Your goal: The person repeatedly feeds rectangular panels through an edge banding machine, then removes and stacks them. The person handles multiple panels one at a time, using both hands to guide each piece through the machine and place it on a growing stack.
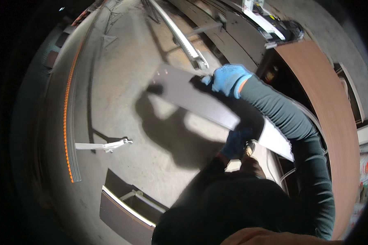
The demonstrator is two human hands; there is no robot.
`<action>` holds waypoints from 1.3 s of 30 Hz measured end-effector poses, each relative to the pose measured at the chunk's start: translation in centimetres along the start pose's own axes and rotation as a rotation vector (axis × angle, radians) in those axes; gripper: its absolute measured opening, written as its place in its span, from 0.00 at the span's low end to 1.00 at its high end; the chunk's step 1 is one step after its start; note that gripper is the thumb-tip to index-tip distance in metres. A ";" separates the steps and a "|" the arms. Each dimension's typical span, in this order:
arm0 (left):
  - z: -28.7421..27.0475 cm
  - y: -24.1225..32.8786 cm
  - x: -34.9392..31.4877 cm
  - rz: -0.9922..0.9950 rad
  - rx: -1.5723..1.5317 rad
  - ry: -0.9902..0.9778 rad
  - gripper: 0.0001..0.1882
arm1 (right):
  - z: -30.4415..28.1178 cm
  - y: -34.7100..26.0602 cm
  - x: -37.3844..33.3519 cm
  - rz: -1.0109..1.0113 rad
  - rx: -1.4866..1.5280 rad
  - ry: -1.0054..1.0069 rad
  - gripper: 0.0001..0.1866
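Observation:
A long flat grey panel (177, 90) with small holes near its far-left end lies slantwise in front of me. My right hand (230, 79), in a light blue glove, is closed at the panel's far edge. Nearer to my body, my left hand (235, 143) is in shadow in a dark-looking glove, with its fingers closed at the panel's near edge. Shadows of my arm and body fall across the panel and the floor. The panel's right end passes behind my right forearm.
A roller rail (71, 118) with orange wheels runs along the left, with a white metal arm (104, 145) beside it. A metal rail (180, 36) stretches away at the top. A wood-coloured board (329, 102) borders the right; a dark panel (124, 218) stands lower left.

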State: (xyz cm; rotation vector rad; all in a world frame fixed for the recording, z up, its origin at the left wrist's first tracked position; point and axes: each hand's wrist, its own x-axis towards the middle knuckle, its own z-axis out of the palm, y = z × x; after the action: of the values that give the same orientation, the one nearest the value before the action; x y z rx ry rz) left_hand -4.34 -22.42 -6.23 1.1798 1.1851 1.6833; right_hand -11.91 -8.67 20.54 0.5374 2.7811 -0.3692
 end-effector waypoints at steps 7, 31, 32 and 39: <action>-6.8 0.0 -8.7 0.150 0.900 0.116 0.11 | 5.6 -9.7 2.6 -0.252 -0.215 -0.139 0.27; -5.4 4.2 -42.1 0.431 -0.829 1.833 0.12 | 26.8 3.2 -13.8 0.199 0.921 -1.048 0.18; -5.0 4.9 -43.4 0.381 -0.696 1.953 0.13 | 27.6 1.6 -13.8 0.119 0.911 -1.090 0.18; -2.5 6.3 -58.6 1.113 -1.114 1.758 0.20 | 31.7 -10.5 -11.3 0.105 0.652 -1.059 0.20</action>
State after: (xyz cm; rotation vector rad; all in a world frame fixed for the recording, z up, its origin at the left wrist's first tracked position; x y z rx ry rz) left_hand 10.07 -78.79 -15.75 -0.9096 -0.2026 3.5507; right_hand 1.18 -31.26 -3.19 0.4236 1.5750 -1.1481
